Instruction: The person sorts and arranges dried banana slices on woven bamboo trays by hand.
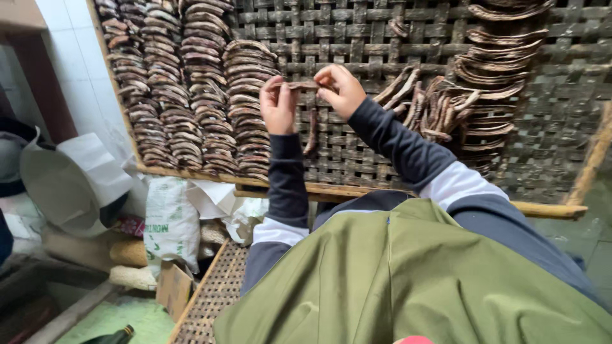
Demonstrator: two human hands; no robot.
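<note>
Both my hands are raised over a large woven bamboo tray [382, 38]. My left hand [278, 105] and my right hand [341, 89] pinch the two ends of one thin, dark brown curved strip [302, 84] between them. A second strip [312, 132] hangs down just below it. To the left of my hands, brown curved strips [191, 89] lie in several neat overlapping rows. A looser pile of strips [446, 108] sits to the right of my right forearm. My dark sleeves and green apron fill the lower view.
The tray's bamboo frame edge [548, 209] runs across below my arms. A white printed sack [171, 223] and a grey basin [60, 191] stand at lower left beside white tiled wall. A smaller woven tray [213, 299] and a dark bottle [115, 336] lie below.
</note>
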